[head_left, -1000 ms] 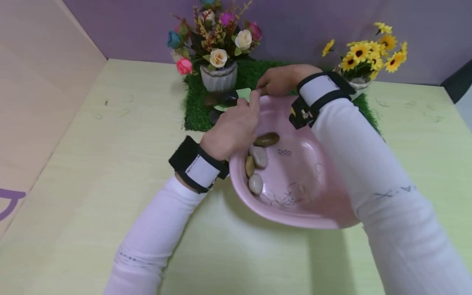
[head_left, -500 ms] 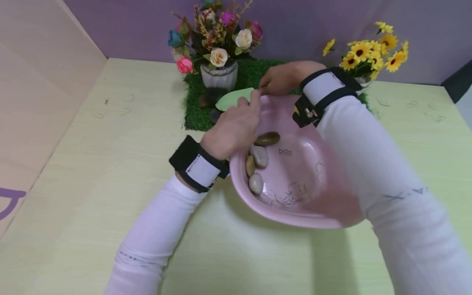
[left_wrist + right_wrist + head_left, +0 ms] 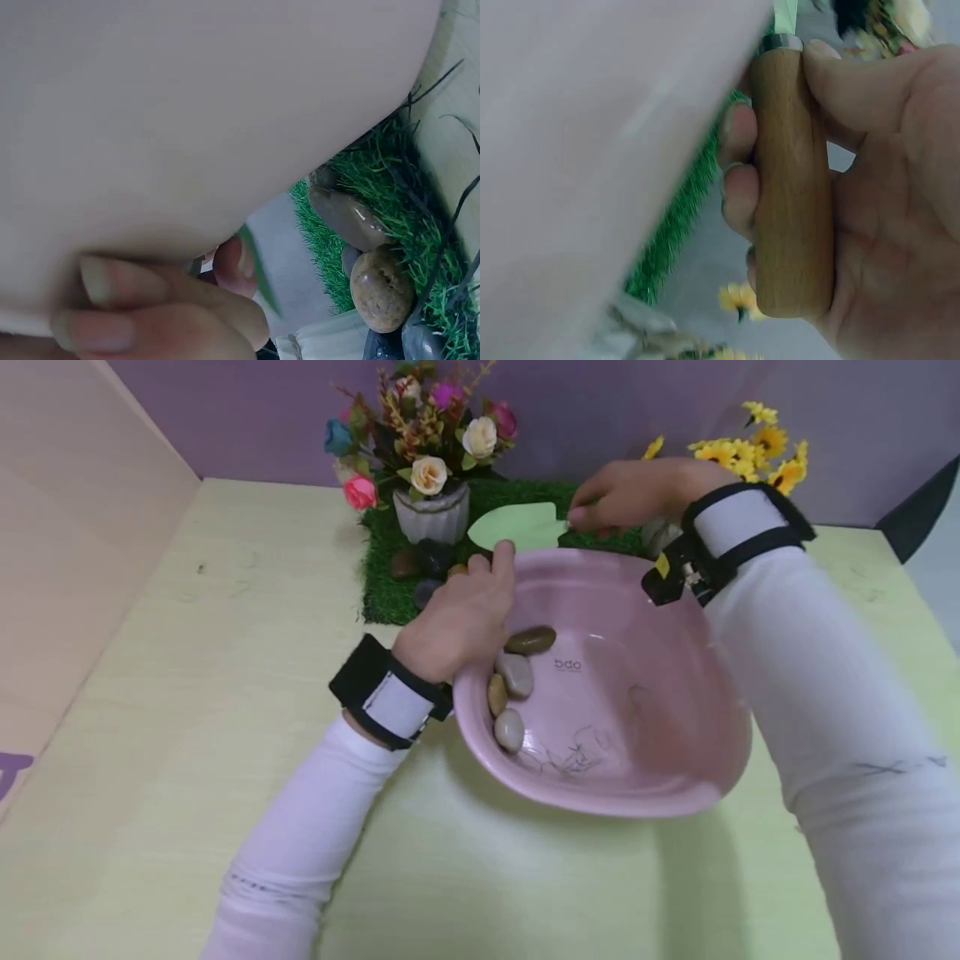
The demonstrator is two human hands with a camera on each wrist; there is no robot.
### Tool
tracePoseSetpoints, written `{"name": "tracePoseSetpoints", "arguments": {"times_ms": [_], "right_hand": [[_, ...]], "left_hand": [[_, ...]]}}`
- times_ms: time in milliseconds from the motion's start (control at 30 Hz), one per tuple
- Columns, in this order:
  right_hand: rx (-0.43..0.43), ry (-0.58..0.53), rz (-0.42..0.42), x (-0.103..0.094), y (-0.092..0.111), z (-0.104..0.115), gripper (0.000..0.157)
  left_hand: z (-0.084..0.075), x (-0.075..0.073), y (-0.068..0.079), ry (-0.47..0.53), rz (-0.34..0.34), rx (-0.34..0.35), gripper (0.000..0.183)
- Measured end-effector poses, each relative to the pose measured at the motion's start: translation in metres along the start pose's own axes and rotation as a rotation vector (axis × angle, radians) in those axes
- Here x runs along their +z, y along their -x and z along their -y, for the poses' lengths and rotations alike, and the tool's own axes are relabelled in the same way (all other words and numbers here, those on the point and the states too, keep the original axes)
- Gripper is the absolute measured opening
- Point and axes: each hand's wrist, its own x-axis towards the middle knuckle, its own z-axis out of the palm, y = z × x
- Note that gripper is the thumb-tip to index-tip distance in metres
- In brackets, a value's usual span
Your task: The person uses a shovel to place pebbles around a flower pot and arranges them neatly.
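Observation:
My right hand [image 3: 626, 497] grips a small garden trowel by its wooden handle [image 3: 791, 187]. The trowel's pale green blade [image 3: 517, 527] points left, just beyond the far rim of a pink basin [image 3: 600, 802]. With the left hand [image 3: 461, 622] I hold the basin at its upper left rim, fingers curled beneath it in the left wrist view. Inside the basin, a brown pebble [image 3: 531, 640], a grey pebble [image 3: 514, 675] and other smooth stones lie along the left wall. Thin dark strands [image 3: 573, 760] are scattered on its floor.
Behind the basin lies an artificial grass mat [image 3: 382, 585]. On it stand a pot [image 3: 432, 518] of mixed flowers and several dark stones [image 3: 433, 557]. Yellow flowers [image 3: 768, 443] rise behind my right hand, near the purple wall [image 3: 585, 410].
My right hand has moved right and back with the trowel, whose blade has come away from over the stones. The left hand keeps its hold on the basin.

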Motion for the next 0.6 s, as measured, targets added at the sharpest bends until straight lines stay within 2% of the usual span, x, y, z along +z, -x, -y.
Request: {"name": "tracePoseSetpoints", "arguments": {"times_ms": [233, 400, 533, 600], "right_hand": [[0.054, -0.108, -0.105, -0.005, 0.03, -0.025, 0.063], [0.087, -0.204, -0.173, -0.007, 0.057, -0.04, 0.055], [0.101, -0.211, -0.127, -0.012, 0.068, -0.048, 0.052], [0.111, -0.162, -0.076, -0.015, 0.07, -0.048, 0.051]], "left_hand": [[0.001, 0.001, 0.0, 0.025, 0.003, 0.003, 0.055], [0.001, 0.001, -0.001, 0.019, 0.005, 0.014, 0.054], [0.001, -0.001, -0.001, 0.022, -0.001, 0.029, 0.053], [0.001, -0.001, -0.001, 0.034, 0.0, 0.028, 0.054]]}}
